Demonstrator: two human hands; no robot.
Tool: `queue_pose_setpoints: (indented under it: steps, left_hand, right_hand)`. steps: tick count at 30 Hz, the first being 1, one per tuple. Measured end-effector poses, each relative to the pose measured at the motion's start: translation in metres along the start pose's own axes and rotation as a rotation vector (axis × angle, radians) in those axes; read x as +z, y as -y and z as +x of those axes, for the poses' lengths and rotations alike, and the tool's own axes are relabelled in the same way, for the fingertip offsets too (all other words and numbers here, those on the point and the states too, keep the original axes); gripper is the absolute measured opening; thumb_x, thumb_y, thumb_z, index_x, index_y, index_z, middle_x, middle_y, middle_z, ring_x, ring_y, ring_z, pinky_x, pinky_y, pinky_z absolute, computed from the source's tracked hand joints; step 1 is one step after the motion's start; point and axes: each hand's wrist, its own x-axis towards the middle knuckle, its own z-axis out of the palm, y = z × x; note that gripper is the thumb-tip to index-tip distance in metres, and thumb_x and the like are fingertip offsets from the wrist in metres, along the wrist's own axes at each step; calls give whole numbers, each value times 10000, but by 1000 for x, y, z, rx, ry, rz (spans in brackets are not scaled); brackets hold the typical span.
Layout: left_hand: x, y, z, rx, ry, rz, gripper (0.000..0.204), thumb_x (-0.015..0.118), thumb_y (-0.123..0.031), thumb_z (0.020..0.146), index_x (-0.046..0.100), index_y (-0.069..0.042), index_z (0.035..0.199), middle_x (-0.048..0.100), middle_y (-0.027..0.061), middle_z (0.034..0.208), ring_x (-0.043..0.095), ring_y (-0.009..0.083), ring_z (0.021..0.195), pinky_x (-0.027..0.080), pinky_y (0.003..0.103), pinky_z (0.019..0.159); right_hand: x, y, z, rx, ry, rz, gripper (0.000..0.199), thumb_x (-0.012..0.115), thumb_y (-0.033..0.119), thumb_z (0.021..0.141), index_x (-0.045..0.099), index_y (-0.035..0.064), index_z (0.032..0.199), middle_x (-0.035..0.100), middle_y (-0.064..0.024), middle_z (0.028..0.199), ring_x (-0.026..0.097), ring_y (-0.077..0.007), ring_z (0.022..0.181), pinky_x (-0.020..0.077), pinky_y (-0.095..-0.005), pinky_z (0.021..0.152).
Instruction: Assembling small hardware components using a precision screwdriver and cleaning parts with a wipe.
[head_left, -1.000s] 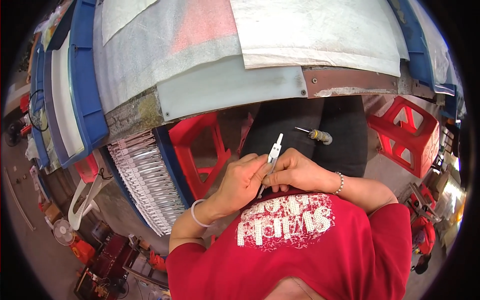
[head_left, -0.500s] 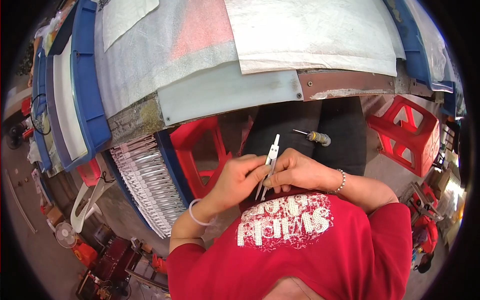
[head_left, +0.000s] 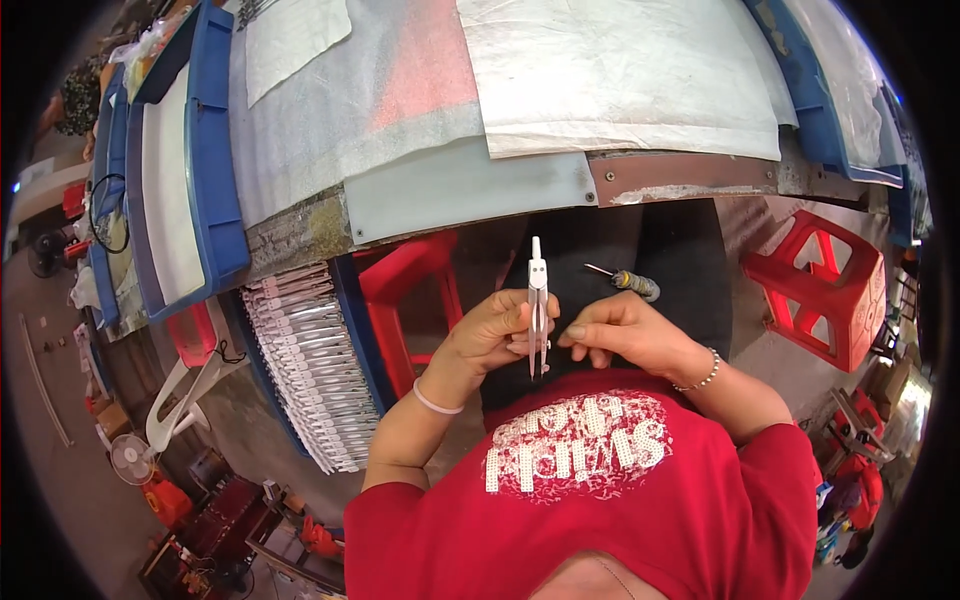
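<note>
Fan: white, on the floor, far to the left of the drawing compass [head_left: 537, 285] and nearer the person; the fan [head_left: 131, 460] sits small near the rim of the view.
Blue tray: on the left of the compass and beyond it; the blue tray [head_left: 216, 150] has a white lining.
Row of compasses: left of the compass, past the left forearm; the row of compasses [head_left: 312, 370], white-headed with silvery legs, lies closely stacked in a blue-walled box [head_left: 362, 335].
Left stool: red, between that box and the compass; the left stool [head_left: 415, 268] is partly under the table edge.
Left hand: the left hand [head_left: 497, 328] pinches the compass from its left side, thumb and fingers closed on it; a pale band [head_left: 437, 398] rings the wrist.
Compass: in the left hand, above the lap, white head away from the person, legs almost together, points toward the red shirt [head_left: 580, 450].
White sheet: beyond the compass, on the table; the white sheet [head_left: 620, 80] reaches to its right.
Right hand: just right of the compass, the right hand [head_left: 622, 332] has its fingers curled, thumb near the forefinger; whether it grips anything small, I cannot tell.
Screwdriver: right of the compass, slightly beyond the right hand; the screwdriver [head_left: 637, 286] lies on the dark trousers.
Right stool: red, well to the right of the compass, the right stool [head_left: 835, 290] looks tilted.
</note>
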Motion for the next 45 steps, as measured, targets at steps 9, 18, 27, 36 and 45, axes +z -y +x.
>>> queue_pose_setpoints:
  steps: [9, 18, 27, 36, 45]
  left_hand:
    - [12, -6, -2, 35, -21, 78, 383, 687, -322, 856, 610, 25, 1000, 443, -6, 784, 327, 37, 575, 252, 166, 439]
    - [52, 3, -18, 238, -486, 606, 212, 577, -196, 924, 632, 9, 906, 621, 52, 774, 597, 122, 652, 501, 243, 620]
    - [83, 24, -19, 255, -529, 764, 263, 495, -181, 989, 620, 13, 1116, 538, -22, 735, 435, 23, 584, 347, 174, 526]
    - [78, 23, -18, 321, -509, 873, 292, 480, -176, 993, 614, 29, 1150, 560, 1, 808, 507, 46, 654, 426, 183, 596]
    - [81, 17, -7, 765, -715, 1745, 220, 662, -66, 839, 601, -2, 1040, 549, 172, 838, 586, 364, 699, 470, 408, 593]
  right_hand:
    - [-22, 29, -55, -188, -229, -214, 196, 603, 137, 906, 697, -36, 904, 657, -52, 726, 546, -64, 582, 451, -195, 556]
    - [-75, 133, -76, -941, -1118, -1030, 170, 607, 93, 840, 633, 11, 986, 597, -131, 871, 570, -263, 660, 452, -342, 622]
    - [-186, 316, 29, -624, -1537, -1397, 243, 516, 113, 870, 603, 43, 1086, 554, -248, 1146, 627, -425, 934, 520, -488, 775]
    - [-180, 322, 30, -394, -1326, -1953, 192, 514, 43, 838, 686, 14, 916, 659, -179, 1010, 657, -336, 961, 546, -403, 767]
    - [1, 165, -30, -1106, -372, -1125, 181, 640, 10, 721, 588, 28, 893, 565, -132, 792, 582, -294, 746, 488, -368, 674]
